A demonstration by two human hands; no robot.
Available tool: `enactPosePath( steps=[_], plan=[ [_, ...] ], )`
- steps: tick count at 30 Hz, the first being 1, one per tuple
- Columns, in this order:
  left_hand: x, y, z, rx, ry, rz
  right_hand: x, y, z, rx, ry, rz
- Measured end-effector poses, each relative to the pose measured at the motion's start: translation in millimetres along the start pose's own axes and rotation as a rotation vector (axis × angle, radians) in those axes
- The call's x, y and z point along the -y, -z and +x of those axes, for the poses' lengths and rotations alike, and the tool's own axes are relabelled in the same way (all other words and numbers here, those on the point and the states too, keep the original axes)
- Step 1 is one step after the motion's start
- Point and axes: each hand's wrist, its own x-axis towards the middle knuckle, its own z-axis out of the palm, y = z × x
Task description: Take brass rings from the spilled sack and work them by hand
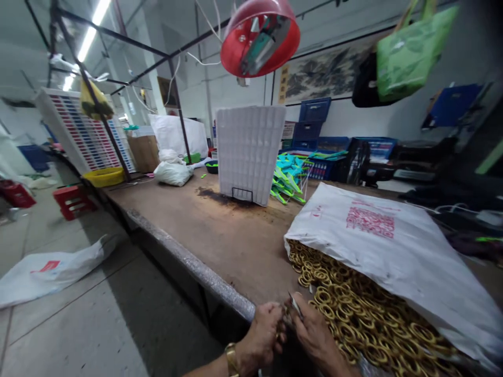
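Note:
At the table's front edge, my left hand is closed, with a wristband on its wrist. Gold-coloured rings partly show between its curled fingers, though blur hides how many. Close beside it, my right hand is closed around a small pointed metal tool, whose tip sticks up past the thumb; its exact kind is unclear. To the right, a heap of gold-coloured rings spills from the mouth of a white woven sack lying on its side.
A white ribbed panel stands upright on the brown table, with green and turquoise hangers behind it. A red lamp shade hangs overhead. Left of the table are a red stool and a white sack on the floor.

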Motion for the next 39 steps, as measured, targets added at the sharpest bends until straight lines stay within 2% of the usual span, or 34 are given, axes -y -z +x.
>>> enactPosePath(
  steps=[6,11,16,19,22,24,25,28,31,35,39],
  plan=[
    [5,-14.4,-10,0.067,0.044,-0.003,-6,8,-24,-0.018,-0.154,0.188],
    [1,-18.8,-21,0.098,0.003,0.144,-5,10,-31,-0.075,-0.218,0.202],
    [0,-22.8,-22,-0.02,-0.2,0.268,0,17,-29,-0.044,-0.349,0.303],
    [3,-25.1,-20,-0.1,-0.357,0.417,-3,21,-30,0.028,-0.447,0.432],
    [7,-25.3,-20,-0.051,-0.457,0.496,-3,21,-36,0.145,-0.611,0.644],
    [8,-24.0,-19,0.012,-0.477,0.497,0,20,-41,0.15,-0.704,0.764],
    [9,-23.3,-18,0.026,-0.483,0.49,2,20,-42,0.109,-0.712,0.797],
    [10,-21.9,-13,0.061,-0.434,0.455,4,19,-42,0.0,-0.657,0.799],
    [10,-23.1,-11,0.166,-0.313,0.36,1,22,-42,-0.078,-0.566,0.757],
    [5,-26.2,-16,0.221,-0.145,0.319,0,28,-46,-0.09,-0.509,0.695],
    [2,-26.4,-19,0.246,-0.05,0.294,5,33,-48,-0.088,-0.484,0.622]
  ],
)
